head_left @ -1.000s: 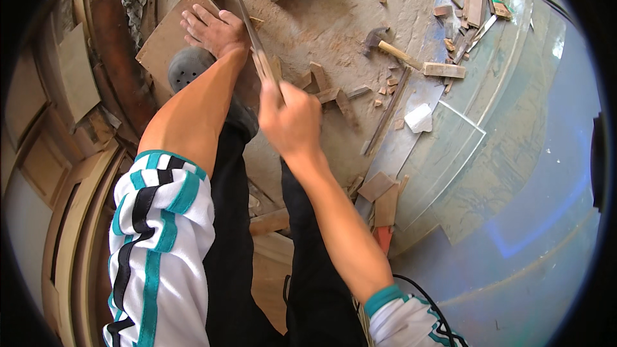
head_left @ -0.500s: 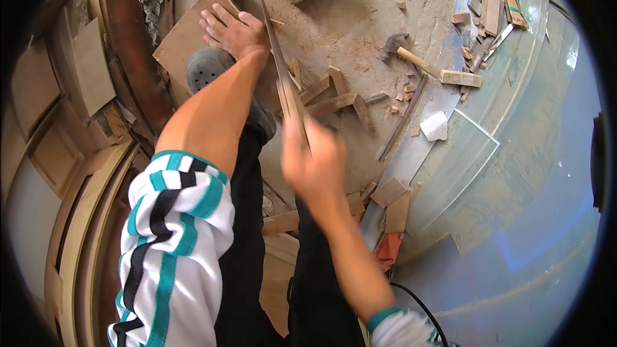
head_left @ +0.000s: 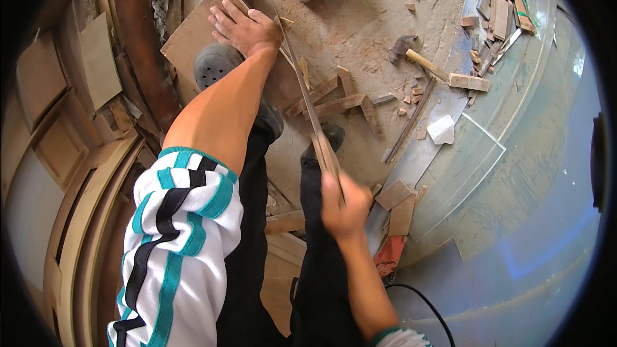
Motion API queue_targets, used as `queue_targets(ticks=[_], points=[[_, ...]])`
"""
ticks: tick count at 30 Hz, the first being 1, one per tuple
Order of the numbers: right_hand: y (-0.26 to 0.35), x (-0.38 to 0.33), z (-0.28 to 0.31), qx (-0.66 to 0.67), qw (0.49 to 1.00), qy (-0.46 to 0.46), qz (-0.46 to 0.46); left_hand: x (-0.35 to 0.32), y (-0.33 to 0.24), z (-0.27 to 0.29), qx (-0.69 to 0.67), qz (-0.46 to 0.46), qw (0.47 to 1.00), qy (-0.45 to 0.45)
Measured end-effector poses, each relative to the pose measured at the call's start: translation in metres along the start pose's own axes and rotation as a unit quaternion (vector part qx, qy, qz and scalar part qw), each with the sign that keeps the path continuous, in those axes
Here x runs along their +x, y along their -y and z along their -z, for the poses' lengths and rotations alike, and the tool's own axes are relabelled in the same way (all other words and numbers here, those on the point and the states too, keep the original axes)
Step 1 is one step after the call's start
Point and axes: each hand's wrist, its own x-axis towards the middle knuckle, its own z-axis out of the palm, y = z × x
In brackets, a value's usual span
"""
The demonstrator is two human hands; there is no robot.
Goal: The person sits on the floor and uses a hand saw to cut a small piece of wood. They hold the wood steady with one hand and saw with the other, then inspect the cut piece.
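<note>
My left hand [head_left: 247,31] lies flat on a brown wooden board [head_left: 193,37], fingers spread, pressing near its upper right edge. A grey clog [head_left: 217,67] on my left foot rests on the same board. My right hand [head_left: 346,205] is closed round the wooden handle of a handsaw [head_left: 301,80], slightly blurred. The long thin blade shows almost edge-on, its tip beside my left wrist at the board's right edge. How deep the blade sits in the wood cannot be made out.
Wood offcuts [head_left: 347,103] lie on the dusty floor right of the board. Farther right are a hammer [head_left: 421,59], a white chunk [head_left: 441,130] and a glass sheet [head_left: 463,173]. A scrap pile [head_left: 501,16] fills the far right. Wooden panels [head_left: 96,186] stand along the left.
My right hand has pulled the saw back toward me and to the right, and more blade shows below my left wrist. My left hand stays pressed on the board. The whole view has shifted slightly.
</note>
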Motion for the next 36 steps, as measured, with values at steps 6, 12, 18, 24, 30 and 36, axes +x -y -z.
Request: queue_targets(ticks=[6,12,18,24,30,36], points=[[-0.049,0.102,-0.066,0.045,0.996,-0.044,0.069,-0.007,-0.003,-0.003,-0.005,-0.016,1.000,0.010],[-0.045,0.048,-0.043,0.046,0.995,-0.028,0.085,0.001,0.010,-0.004,0.013,-0.013,1.000,-0.017],[-0.080,0.055,-0.042,0.079,0.995,-0.006,0.057,-0.001,0.007,-0.008,0.025,-0.025,0.999,-0.022],[-0.112,0.070,-0.052,0.080,0.991,-0.016,0.110,-0.001,0.007,-0.010,0.014,-0.019,0.999,-0.028],[-0.144,0.005,-0.019,0.062,0.990,0.004,0.123,0.000,0.011,-0.008,0.019,-0.025,0.999,-0.034],[-0.132,0.106,-0.068,0.123,0.983,-0.027,0.136,0.003,-0.001,-0.014,0.005,-0.034,0.999,-0.033]])
